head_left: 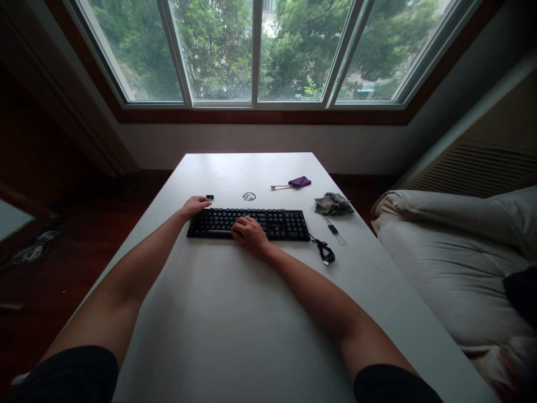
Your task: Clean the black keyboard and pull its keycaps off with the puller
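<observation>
Running left to right: black keyboard.

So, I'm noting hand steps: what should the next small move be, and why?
Probably, the left hand should pinch one of the small black pieces: it is right beside them, beyond the far edge of the keyboard, which the right hand is over. Whether one is already gripped is too small to tell.

Both arms extended forward, hands apart

Right hand on black keyboard; left hand near small black pieces; grey cloth on table.
</observation>
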A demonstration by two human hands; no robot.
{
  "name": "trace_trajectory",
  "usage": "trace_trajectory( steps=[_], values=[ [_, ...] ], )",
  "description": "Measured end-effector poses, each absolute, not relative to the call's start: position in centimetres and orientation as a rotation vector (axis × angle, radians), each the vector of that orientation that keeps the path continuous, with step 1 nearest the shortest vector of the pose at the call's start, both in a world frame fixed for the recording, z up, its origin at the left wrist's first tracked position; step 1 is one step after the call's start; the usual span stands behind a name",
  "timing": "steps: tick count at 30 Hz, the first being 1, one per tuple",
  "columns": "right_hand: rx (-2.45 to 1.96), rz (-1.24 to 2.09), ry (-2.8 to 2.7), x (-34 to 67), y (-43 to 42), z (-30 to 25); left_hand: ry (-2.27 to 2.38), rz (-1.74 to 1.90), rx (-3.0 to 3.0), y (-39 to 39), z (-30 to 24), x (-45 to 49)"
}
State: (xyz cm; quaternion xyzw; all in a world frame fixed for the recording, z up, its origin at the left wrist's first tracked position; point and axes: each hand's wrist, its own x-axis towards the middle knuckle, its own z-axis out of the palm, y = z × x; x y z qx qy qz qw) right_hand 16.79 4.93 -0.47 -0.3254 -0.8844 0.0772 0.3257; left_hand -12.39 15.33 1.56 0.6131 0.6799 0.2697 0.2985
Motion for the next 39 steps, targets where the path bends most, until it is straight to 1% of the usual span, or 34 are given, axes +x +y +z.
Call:
trace_trajectory(
  steps=[3, 5, 10, 15, 19, 27, 34, 39],
  values=[
    [-0.848, 0.201, -2.316, 16.8, 5.0, -0.6, 2.024, 0.833, 1.825, 16.7, 1.1, -12.7],
    [-0.849, 0.198, -2.315, 16.8, 5.1, -0.6, 2.115, 0.836, 1.966, 17.6, 1.0, -12.9],
    [-0.85, 0.195, -2.312, 16.7, 5.2, -0.7, 2.142, 0.654, 2.231, 19.4, 0.6, -12.8],
    [-0.853, 0.2, -2.313, 16.8, 5.3, -0.7, 2.135, 0.486, 2.269, 20.6, 0.4, -12.1],
    [-0.848, 0.208, -2.316, 16.9, 5.4, -0.7, 2.136, 0.43, 2.296, 20.7, 0.3, -11.4],
    [-0.846, 0.214, -2.309, 16.8, 5.3, -0.7, 2.001, 0.543, 2.419, 19.0, 1.9, -12.4],
    [-0.852, 0.22, -2.306, 16.7, 5.1, -0.7, 1.639, 0.322, 2.232, 17.3, 3.5, -15.2],
    [-0.862, 0.219, -2.312, 16.7, 5.0, -0.5, 1.537, 0.314, 2.094, 16.0, 3.5, -15.6]
  ],
)
